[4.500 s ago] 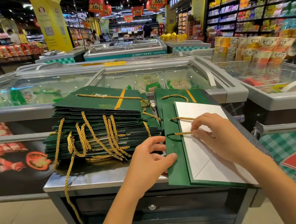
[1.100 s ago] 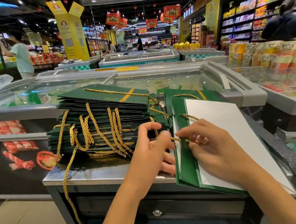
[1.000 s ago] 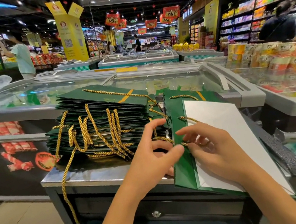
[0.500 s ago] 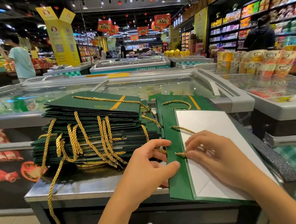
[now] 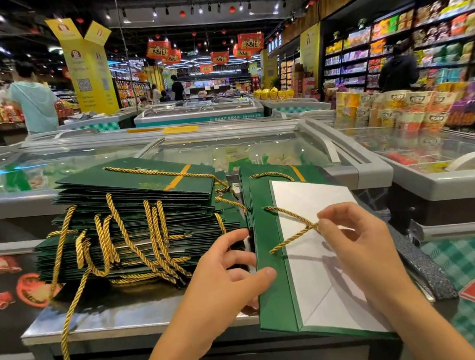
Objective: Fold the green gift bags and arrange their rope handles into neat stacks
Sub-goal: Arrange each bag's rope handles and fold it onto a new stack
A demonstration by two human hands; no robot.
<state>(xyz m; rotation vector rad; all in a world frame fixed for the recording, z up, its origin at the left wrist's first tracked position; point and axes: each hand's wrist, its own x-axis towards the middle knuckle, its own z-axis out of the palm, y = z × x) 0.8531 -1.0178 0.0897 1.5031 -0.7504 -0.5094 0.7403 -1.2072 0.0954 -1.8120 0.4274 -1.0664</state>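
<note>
The green gift bag (image 5: 271, 271), flat at the stack's (image 5: 131, 224) three o'clock and overhanging the metal counter's (image 5: 96, 319) six o'clock edge, could slide off if the right hand (image 5: 361, 241), pinching its rope handle (image 5: 291, 221) between thumb and forefinger, out-pulls the left hand (image 5: 224, 278) gripping its nine o'clock edge.

Bag stack (image 5: 142, 213): on counter (image 5: 102, 316), left part.
Flat bag (image 5: 272, 283): on counter, just right of stack.
Rope handle (image 5: 292, 216): above flat bag.
Freezer (image 5: 351, 161): behind counter.
</note>
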